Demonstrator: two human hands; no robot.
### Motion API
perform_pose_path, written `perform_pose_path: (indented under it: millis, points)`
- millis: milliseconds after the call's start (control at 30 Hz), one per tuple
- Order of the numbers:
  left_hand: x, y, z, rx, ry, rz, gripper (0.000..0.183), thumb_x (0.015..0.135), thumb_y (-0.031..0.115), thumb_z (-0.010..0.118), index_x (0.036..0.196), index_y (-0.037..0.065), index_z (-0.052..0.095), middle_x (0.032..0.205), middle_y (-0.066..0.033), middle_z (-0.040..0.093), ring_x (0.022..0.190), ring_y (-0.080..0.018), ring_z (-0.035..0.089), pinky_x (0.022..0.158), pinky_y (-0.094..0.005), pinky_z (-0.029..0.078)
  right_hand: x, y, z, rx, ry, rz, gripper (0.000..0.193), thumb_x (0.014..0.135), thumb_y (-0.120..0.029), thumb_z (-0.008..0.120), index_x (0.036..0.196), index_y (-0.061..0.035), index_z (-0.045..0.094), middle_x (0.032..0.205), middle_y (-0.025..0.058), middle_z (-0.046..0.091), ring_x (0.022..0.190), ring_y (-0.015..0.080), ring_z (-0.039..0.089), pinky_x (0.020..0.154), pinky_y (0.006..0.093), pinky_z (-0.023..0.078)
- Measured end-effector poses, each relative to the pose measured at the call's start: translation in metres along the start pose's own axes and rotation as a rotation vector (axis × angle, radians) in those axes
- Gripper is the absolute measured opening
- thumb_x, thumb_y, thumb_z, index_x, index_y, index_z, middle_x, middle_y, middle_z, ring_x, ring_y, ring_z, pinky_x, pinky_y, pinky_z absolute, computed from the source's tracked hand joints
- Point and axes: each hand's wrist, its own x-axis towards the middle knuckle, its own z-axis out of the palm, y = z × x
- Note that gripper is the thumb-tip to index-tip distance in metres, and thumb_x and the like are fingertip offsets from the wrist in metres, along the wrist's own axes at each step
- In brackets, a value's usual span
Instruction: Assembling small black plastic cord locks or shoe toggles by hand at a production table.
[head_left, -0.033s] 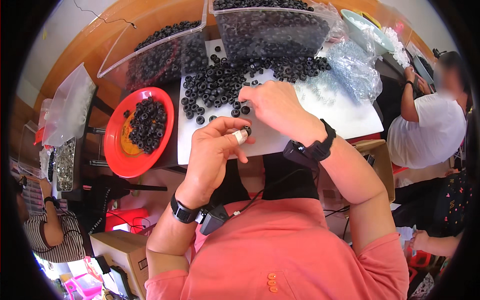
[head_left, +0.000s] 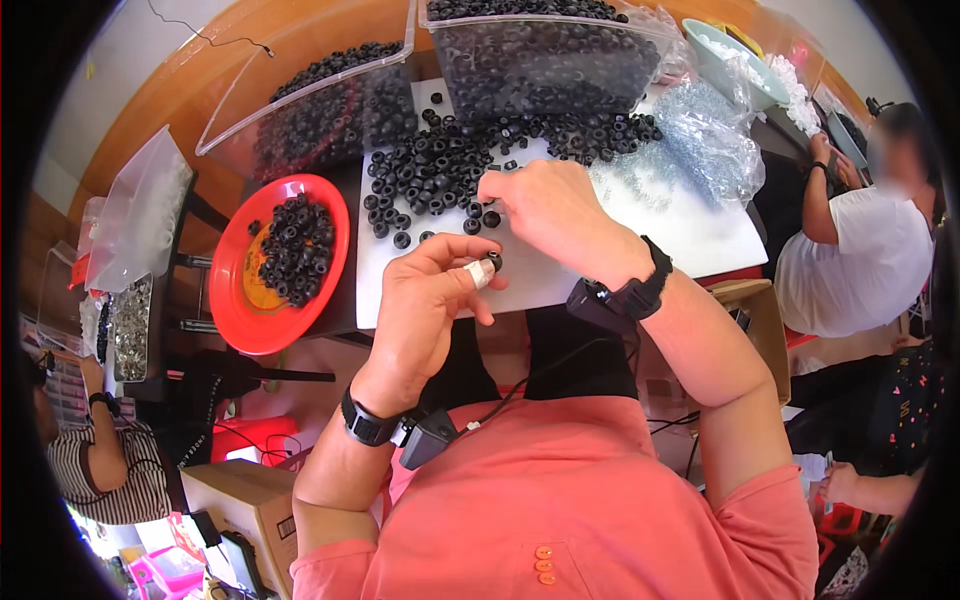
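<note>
My left hand point(head_left: 425, 295) is held over the near edge of the white board point(head_left: 670, 235). Its thumb, wrapped in a white bandage, pinches a small round black piece with a hole point(head_left: 495, 260) against the index finger. Just beyond and to the right is my right hand point(head_left: 555, 210), fingers bent together at the near side of a heap of the same black pieces point(head_left: 425, 175). Whatever its fingertips hold is hidden. Left of the board, a red plate point(head_left: 228, 270) carries a mound of similar black pieces point(head_left: 298, 250).
Two clear bins full of black pieces, one at the back left point(head_left: 340, 110) and one at the back centre point(head_left: 550, 70), border the board. A clear plastic bag point(head_left: 705, 140) with tiny clear pieces lies right. A pale green bowl point(head_left: 735, 65) stands behind it. Other people sit at both sides.
</note>
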Motion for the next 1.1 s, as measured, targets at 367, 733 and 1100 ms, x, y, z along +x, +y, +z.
perform_pose_path:
  millis: [367,733,1100]
  points:
    - [0.001,-0.004,-0.005,0.087,-0.011,0.013,0.021,0.092,0.002,0.065,0.111,-0.008,0.065,0.088,-0.0086,0.066,0.068,-0.0132,0.063,0.048,-0.0220,0.047,0.013,-0.006,0.005,-0.057,-0.014,-0.039,0.008,0.073,-0.008,0.067,0.081,-0.0069,0.067,0.068,0.0153,0.067,0.068,0.0344,0.069,0.058,0.0456,0.053]
    - [0.007,-0.001,0.002,0.165,-0.029,-0.015,0.031,0.089,-0.002,0.059,0.118,-0.014,0.062,0.086,-0.0093,0.065,0.059,-0.0105,0.060,0.041,-0.0211,0.044,0.008,-0.008,-0.003,-0.087,-0.035,-0.029,0.010,0.076,-0.012,0.066,0.085,-0.0072,0.066,0.066,0.0146,0.066,0.068,0.0349,0.069,0.059,0.0459,0.052]
    - [-0.002,-0.001,-0.007,0.155,-0.051,-0.015,0.022,0.093,0.000,0.060,0.112,-0.005,0.068,0.086,-0.0058,0.064,0.066,-0.0108,0.062,0.046,-0.0214,0.046,-0.035,0.000,-0.024,-0.144,-0.147,0.048,0.008,0.075,-0.010,0.066,0.083,-0.0090,0.070,0.076,0.0112,0.068,0.070,0.0340,0.068,0.060,0.0437,0.052]
